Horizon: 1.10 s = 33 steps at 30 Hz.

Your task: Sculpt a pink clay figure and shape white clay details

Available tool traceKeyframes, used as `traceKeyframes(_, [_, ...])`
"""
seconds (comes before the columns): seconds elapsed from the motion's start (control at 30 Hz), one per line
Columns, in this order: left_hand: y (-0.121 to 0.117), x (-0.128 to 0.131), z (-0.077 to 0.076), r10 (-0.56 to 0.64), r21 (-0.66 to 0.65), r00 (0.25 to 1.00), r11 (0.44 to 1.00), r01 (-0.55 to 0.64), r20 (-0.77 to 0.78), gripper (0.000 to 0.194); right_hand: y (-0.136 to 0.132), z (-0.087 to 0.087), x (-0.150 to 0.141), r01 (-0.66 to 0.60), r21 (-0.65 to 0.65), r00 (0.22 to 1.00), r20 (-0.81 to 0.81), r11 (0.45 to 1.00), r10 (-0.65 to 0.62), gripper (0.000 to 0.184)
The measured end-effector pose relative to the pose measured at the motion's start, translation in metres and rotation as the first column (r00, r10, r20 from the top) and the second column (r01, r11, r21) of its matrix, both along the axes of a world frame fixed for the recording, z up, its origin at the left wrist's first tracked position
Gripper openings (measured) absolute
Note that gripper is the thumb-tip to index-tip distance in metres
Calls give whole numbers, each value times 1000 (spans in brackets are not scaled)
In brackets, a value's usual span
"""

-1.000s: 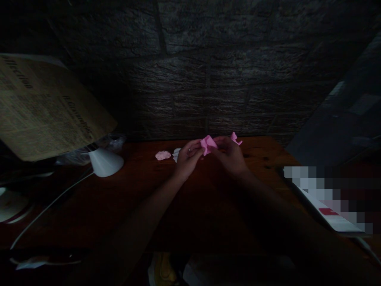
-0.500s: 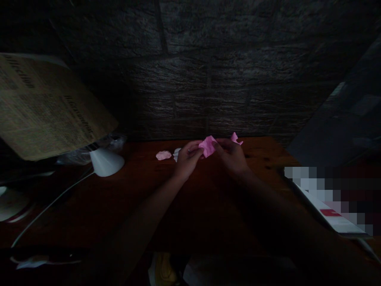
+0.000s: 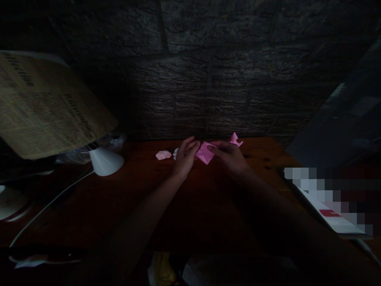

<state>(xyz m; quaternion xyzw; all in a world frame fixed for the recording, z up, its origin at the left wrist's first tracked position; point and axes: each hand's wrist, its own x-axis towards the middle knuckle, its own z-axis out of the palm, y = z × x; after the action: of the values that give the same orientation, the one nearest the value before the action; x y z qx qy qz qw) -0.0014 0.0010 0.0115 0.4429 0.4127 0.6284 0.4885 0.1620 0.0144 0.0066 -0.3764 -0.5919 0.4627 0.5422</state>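
The one view looks from the person's head, above the near edge of a brown wooden tabletop (image 3: 135, 155), forward and down toward a dark grey textured block wall (image 3: 184, 71) at twelve o'clock. It is close enough to keep both the bare left hand (image 3: 185, 157) and bare right hand (image 3: 230, 157) mid-view, forearms reaching in from seven and four o'clock.

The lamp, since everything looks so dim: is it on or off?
Off: the newsprint-patterned lampshade is dull, with no glow.

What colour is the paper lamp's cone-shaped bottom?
The lamp's base is white, showing best in the head view.
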Motion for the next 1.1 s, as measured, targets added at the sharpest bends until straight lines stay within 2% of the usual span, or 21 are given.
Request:
traceKeyframes(0.1, [0, -1, -1, -108, 58, 993, 992, 110, -41, 30, 0, 0, 1, -38, -32, 999, 31, 999, 39, 34])
traceKeyframes(0.17, [-1, -1, -3, -127, 84, 987, 987, 135, -96, 24, 0, 1, 3, -65, -51, 997, 28, 997, 67, 34])
traceKeyframes(0.27, [0, -1, -4, -97, 82, 986, 991, 109, -138, 21, -1, 2, 3, -100, -65, 995, -4, 993, 100, 36])
traceKeyframes(0.37, [1, -1, -4, -71, 69, 991, 994, 79, -110, 25, -4, 4, 1, -107, -100, 994, 2, 989, 108, 40])
traceKeyframes(0.6, [1, 0, -3, -74, 47, 993, 996, 79, -91, 27, -8, 9, 0, -83, -279, 996, -62, 957, 68, 45])
traceKeyframes(0.8, [2, 0, -4, -46, 38, 997, 998, 49, -69, 21, -7, 6, 1, -100, -242, 995, -47, 965, 91, 40])
traceKeyframes(1.1, [1, 0, -2, -54, 10, 996, 998, 55, -68, 21, -4, 1, 1, -111, -212, 992, -76, 971, 97, 33])
